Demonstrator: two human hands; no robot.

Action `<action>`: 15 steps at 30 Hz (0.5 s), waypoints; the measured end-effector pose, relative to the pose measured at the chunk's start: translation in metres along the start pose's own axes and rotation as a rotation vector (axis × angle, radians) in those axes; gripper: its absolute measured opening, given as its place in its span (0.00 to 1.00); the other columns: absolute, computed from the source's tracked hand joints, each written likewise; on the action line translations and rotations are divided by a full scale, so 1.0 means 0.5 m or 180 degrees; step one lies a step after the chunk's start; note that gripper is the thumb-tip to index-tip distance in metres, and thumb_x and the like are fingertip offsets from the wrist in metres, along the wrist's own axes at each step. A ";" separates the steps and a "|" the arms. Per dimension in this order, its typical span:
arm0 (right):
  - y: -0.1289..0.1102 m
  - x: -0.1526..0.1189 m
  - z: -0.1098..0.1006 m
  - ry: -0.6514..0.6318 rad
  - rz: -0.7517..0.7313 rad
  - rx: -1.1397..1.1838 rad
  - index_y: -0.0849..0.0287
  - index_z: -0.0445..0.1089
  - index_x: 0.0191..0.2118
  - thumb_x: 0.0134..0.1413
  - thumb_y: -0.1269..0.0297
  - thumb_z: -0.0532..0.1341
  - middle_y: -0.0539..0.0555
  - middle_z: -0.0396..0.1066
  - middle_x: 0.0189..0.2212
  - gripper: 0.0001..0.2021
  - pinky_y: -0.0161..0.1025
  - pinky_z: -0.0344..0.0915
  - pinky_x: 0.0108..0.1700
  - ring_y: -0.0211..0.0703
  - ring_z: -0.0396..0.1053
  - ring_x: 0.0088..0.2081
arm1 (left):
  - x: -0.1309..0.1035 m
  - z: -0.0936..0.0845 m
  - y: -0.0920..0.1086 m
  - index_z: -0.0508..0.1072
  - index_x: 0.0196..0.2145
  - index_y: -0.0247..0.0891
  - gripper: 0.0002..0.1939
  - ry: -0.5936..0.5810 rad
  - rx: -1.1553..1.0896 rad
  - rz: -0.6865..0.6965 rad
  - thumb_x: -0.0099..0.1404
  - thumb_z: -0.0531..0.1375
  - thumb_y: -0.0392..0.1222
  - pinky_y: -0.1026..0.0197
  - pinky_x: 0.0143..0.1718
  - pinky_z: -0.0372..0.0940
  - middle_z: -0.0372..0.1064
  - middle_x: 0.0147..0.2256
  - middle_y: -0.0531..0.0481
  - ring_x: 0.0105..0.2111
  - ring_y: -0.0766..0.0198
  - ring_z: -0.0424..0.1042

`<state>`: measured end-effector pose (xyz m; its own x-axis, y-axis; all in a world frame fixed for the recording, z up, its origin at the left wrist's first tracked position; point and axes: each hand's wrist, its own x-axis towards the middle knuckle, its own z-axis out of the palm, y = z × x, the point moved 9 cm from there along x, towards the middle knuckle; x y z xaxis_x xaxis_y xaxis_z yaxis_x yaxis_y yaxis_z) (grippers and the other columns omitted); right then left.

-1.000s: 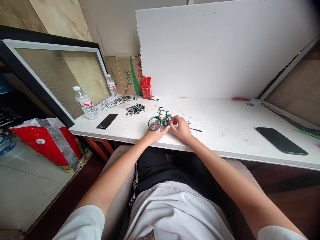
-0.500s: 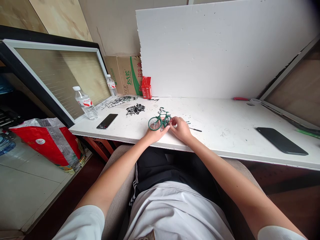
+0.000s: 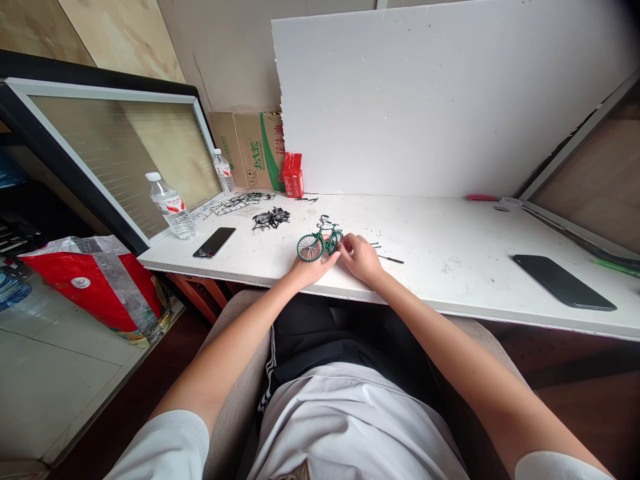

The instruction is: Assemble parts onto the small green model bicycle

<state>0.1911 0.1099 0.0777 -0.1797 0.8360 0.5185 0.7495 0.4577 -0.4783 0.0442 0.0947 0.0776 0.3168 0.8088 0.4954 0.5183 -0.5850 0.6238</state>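
A small green model bicycle (image 3: 320, 241) stands upright near the front edge of the white table, its front wheel to the left. My left hand (image 3: 311, 270) holds it from below and behind, thumb toward the rear wheel, the other fingers partly hidden by the model. At the rear wheel, the fingers of my right hand (image 3: 359, 257) are pinched together; whether they grip the wheel or a tiny part is too small to tell. A thin black tool (image 3: 391, 259) lies just right of my right hand, beside small dark bits.
Black part frames (image 3: 243, 202) and a dark tangle of parts (image 3: 271, 218) lie at the back left. Around them are a phone (image 3: 215, 243), two water bottles (image 3: 173, 207) and a red box (image 3: 293, 176). A black slab (image 3: 564, 282) lies at the right.
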 end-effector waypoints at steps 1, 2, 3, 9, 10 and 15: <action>-0.001 0.000 0.000 -0.0004 -0.0007 -0.0005 0.53 0.69 0.38 0.69 0.56 0.57 0.57 0.74 0.35 0.09 0.43 0.61 0.36 0.51 0.70 0.37 | 0.000 0.000 -0.002 0.71 0.58 0.42 0.20 0.0010 -0.0017 -0.0009 0.74 0.59 0.53 0.48 0.61 0.69 0.74 0.54 0.42 0.51 0.52 0.75; -0.001 0.000 0.000 -0.0003 -0.0015 -0.0011 0.53 0.69 0.37 0.69 0.56 0.56 0.57 0.74 0.35 0.10 0.43 0.61 0.36 0.51 0.70 0.36 | 0.000 0.001 -0.003 0.71 0.58 0.42 0.20 0.0016 -0.0036 -0.0018 0.74 0.59 0.53 0.48 0.61 0.69 0.74 0.54 0.42 0.51 0.52 0.75; -0.002 0.001 0.000 0.0000 -0.0026 -0.0020 0.53 0.68 0.37 0.70 0.56 0.56 0.57 0.74 0.34 0.11 0.44 0.61 0.36 0.51 0.70 0.36 | 0.000 0.002 -0.004 0.71 0.58 0.42 0.20 0.0012 -0.0058 -0.0027 0.74 0.59 0.53 0.48 0.60 0.70 0.74 0.55 0.42 0.51 0.52 0.75; -0.003 0.001 -0.005 0.0108 -0.0055 -0.0046 0.53 0.68 0.34 0.69 0.56 0.56 0.57 0.73 0.32 0.12 0.44 0.61 0.36 0.53 0.70 0.38 | 0.000 0.004 0.002 0.70 0.59 0.41 0.21 -0.0056 -0.0172 0.0032 0.74 0.59 0.53 0.49 0.58 0.71 0.73 0.56 0.41 0.51 0.52 0.75; -0.003 0.000 -0.007 0.0141 -0.0044 -0.0015 0.53 0.68 0.35 0.69 0.56 0.56 0.57 0.74 0.33 0.11 0.44 0.61 0.37 0.53 0.71 0.38 | 0.000 0.003 0.003 0.70 0.59 0.41 0.21 -0.0056 -0.0199 0.0041 0.74 0.59 0.53 0.49 0.59 0.71 0.73 0.56 0.41 0.50 0.52 0.76; -0.005 -0.001 -0.015 0.0201 -0.0039 0.0192 0.53 0.68 0.39 0.66 0.57 0.58 0.55 0.75 0.35 0.07 0.44 0.64 0.39 0.50 0.72 0.37 | -0.001 0.001 0.003 0.70 0.59 0.42 0.21 -0.0044 -0.0214 0.0022 0.74 0.59 0.53 0.49 0.60 0.70 0.73 0.56 0.41 0.50 0.52 0.76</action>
<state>0.1941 0.1060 0.0841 -0.1465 0.8103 0.5674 0.7073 0.4867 -0.5126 0.0453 0.0934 0.0782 0.3314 0.8052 0.4918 0.4616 -0.5930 0.6598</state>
